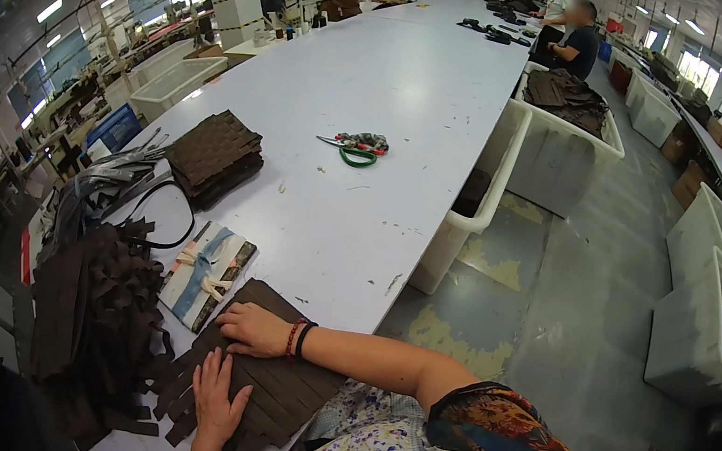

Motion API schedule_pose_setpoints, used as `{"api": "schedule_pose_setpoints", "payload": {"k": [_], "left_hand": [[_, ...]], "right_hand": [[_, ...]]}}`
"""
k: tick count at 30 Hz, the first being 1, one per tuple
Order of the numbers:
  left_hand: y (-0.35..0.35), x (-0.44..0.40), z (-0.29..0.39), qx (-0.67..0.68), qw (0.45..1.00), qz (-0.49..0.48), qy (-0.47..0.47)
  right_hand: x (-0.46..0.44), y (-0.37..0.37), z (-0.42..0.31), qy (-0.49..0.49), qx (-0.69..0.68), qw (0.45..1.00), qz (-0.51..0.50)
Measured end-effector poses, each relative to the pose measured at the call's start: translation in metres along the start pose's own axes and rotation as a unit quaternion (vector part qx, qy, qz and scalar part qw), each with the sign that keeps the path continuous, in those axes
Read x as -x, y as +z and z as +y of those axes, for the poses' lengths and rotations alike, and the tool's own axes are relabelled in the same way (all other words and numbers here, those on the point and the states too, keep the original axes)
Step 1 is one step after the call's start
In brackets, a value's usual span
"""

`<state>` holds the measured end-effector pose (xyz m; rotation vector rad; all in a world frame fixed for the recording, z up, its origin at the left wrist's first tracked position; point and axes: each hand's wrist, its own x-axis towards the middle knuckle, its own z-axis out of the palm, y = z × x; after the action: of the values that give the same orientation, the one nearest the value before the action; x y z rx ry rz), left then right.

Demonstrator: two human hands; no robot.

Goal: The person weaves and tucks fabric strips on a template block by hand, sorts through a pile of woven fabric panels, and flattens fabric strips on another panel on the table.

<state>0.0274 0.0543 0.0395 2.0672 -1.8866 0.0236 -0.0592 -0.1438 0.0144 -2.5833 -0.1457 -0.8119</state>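
Observation:
Dark brown woven strips [286, 402] lie flat at the table's near edge, in front of my body. My left hand [217, 398] rests on their left part with its fingers spread and nothing held. Across the upper part lies my right hand [257, 330], palm down, its fingers bent against the brown material; whether they pinch a strip is hidden. Just beyond my hands is a flat bundle [208, 275] tied with pale cloth. A heap of loose brown strips [92, 315] is at the left, and a stack of woven brown pieces [215, 157] sits farther up.
Green-handled scissors [357, 155] and a patterned item lie mid-table. Grey strips [108, 184] and a black loop are at the left. White bins [551, 161] stand along the table's right side. A person [580, 45] sits at the far right; others stand farther off.

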Motion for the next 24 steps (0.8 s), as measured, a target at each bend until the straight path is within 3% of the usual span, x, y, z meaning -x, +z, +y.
{"api": "schedule_pose_setpoints", "payload": {"k": [24], "left_hand": [[-0.0013,-0.001,0.0021,0.003,1.0,-0.004,-0.003]], "right_hand": [[0.0003,0.0014,0.0012,-0.004,-0.006,1.0,0.008]]}}
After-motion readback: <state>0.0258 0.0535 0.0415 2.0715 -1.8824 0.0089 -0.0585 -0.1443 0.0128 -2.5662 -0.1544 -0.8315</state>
